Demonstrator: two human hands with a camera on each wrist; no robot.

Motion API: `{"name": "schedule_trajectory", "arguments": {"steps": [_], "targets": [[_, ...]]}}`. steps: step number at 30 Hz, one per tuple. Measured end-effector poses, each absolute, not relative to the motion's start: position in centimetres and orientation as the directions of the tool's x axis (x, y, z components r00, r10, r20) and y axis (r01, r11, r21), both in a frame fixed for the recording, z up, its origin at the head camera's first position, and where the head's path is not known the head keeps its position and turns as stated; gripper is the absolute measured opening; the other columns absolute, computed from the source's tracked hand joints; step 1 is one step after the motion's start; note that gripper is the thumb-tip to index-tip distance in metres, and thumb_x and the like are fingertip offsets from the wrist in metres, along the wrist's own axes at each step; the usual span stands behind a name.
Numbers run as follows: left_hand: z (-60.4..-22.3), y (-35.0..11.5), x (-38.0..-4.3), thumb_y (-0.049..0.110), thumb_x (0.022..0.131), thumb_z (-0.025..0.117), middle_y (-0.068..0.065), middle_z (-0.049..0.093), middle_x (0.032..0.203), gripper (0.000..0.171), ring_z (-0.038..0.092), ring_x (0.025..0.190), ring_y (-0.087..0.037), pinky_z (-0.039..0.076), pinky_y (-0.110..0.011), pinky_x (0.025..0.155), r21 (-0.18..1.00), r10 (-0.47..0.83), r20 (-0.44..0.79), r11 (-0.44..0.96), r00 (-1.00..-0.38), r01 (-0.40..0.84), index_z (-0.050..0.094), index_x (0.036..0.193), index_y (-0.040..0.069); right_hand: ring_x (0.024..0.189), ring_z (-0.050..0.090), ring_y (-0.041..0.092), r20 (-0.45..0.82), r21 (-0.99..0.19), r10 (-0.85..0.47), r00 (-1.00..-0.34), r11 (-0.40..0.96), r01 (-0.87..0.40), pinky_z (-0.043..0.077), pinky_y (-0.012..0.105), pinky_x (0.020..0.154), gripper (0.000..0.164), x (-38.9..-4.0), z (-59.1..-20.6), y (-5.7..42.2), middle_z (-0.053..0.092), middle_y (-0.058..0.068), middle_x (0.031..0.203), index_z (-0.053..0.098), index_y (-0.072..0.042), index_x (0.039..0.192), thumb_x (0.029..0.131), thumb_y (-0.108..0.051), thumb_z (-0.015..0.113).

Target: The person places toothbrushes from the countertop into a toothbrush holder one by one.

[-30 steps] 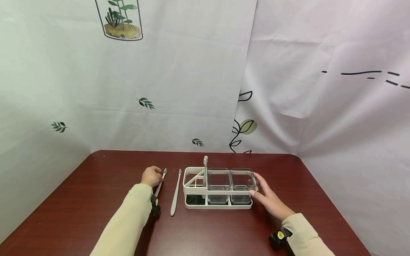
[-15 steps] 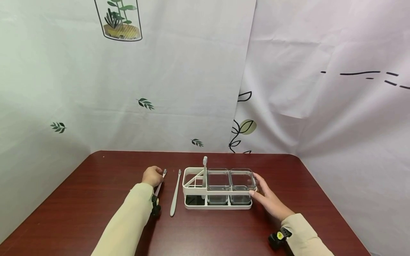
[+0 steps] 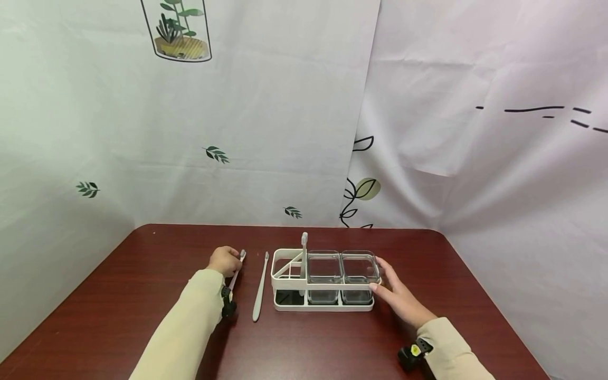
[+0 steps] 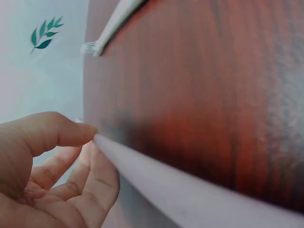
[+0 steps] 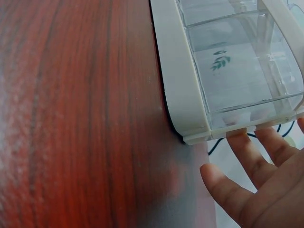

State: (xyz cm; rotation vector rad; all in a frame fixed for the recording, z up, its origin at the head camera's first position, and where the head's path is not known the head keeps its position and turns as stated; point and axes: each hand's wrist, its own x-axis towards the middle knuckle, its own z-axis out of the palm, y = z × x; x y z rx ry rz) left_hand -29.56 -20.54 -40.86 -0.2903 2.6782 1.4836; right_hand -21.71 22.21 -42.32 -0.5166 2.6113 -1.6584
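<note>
My left hand (image 3: pixel 225 261) pinches a pale pink toothbrush (image 4: pixel 156 183) between thumb and fingers, low over the table. To its right a second, whitish toothbrush (image 3: pixel 260 290) lies on the wood, bristles pointing away. Further right stands a white two-tier toothbrush holder (image 3: pixel 290 284) with two clear cups (image 3: pixel 324 266) in it. Another toothbrush (image 3: pixel 304 250) stands upright in the holder, left of the cups. My right hand (image 3: pixel 404 300) holds the holder's right end, thumb at the front corner. In the right wrist view, fingertips (image 5: pixel 240 137) touch the end and the lowest finger is apart.
The dark red wooden table (image 3: pixel 304 348) has rounded far corners. A white cloth (image 3: pixel 266 105) with leaf and plant prints hangs behind it. The holder's left section has a diagonal divider (image 3: pixel 287 265). Dark cords (image 5: pixel 251 135) show beyond the holder in the right wrist view.
My left hand has shifted slightly to the left, with the pink toothbrush moving along. The right hand, the holder and the other toothbrushes stay where they were.
</note>
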Motion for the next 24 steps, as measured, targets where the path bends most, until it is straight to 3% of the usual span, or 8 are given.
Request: {"name": "schedule_trajectory", "arguments": {"steps": [5, 11, 19, 24], "targets": [[-40.1, -20.6, -29.3, -0.009, 0.081, 0.059, -0.028, 0.056, 0.107, 0.028, 0.060, 0.088, -0.033, 0.055, -0.040, 0.068, 0.852, -0.134, -0.186, 0.471, -0.973, -0.228, 0.056, 0.109, -0.012, 0.123, 0.044, 0.032, 0.167, -0.883, -0.282, -0.945, 0.383, -0.271, 0.040, 0.021, 0.093, 0.066, -21.7, -42.2, 22.3, 0.042, 0.020, 0.139, 0.020, -0.012, 0.151, 0.097, -0.020, 0.057], [-39.4, -20.7, -29.0, -0.009, 0.083, 0.058, -0.024, 0.059, 0.102, 0.028, 0.060, 0.084, -0.027, 0.055, -0.038, 0.068, 0.866, -0.137, -0.198, 0.440, -0.971, -0.238, 0.057, 0.111, -0.013, 0.122, 0.044, 0.030, 0.170, -0.881, -0.284, -0.944, 0.385, -0.275, 0.040, 0.020, 0.093, 0.067, -21.7, -42.2, 22.3, 0.042, 0.019, 0.138, 0.020, -0.012, 0.152, 0.097, -0.020, 0.057], [-38.6, -20.4, -28.4, -0.008, 0.084, 0.058, -0.023, 0.061, 0.099, 0.028, 0.063, 0.086, -0.026, 0.056, -0.039, 0.071, 0.885, -0.099, -0.154, 0.429, -0.983, -0.181, 0.057, 0.112, -0.012, 0.120, 0.046, 0.030, 0.174, -0.879, -0.280, -0.944, 0.388, -0.277, 0.041, 0.022, 0.093, 0.067, -21.7, -42.2, 22.2, 0.043, 0.020, 0.137, 0.020, -0.012, 0.152, 0.097, -0.019, 0.057], [-37.7, -20.1, -28.0, -0.007, 0.083, 0.057, -0.028, 0.061, 0.107, 0.035, 0.064, 0.086, -0.025, 0.056, -0.035, 0.072, 0.921, -0.058, -0.134, 0.362, -0.989, -0.146, 0.053, 0.118, -0.012, 0.120, 0.046, 0.030, 0.178, -0.875, -0.280, -0.943, 0.394, -0.282, 0.040, 0.022, 0.093, 0.066, -21.8, -42.2, 22.2, 0.044, 0.019, 0.136, 0.020, -0.013, 0.152, 0.097, -0.020, 0.057]]}}
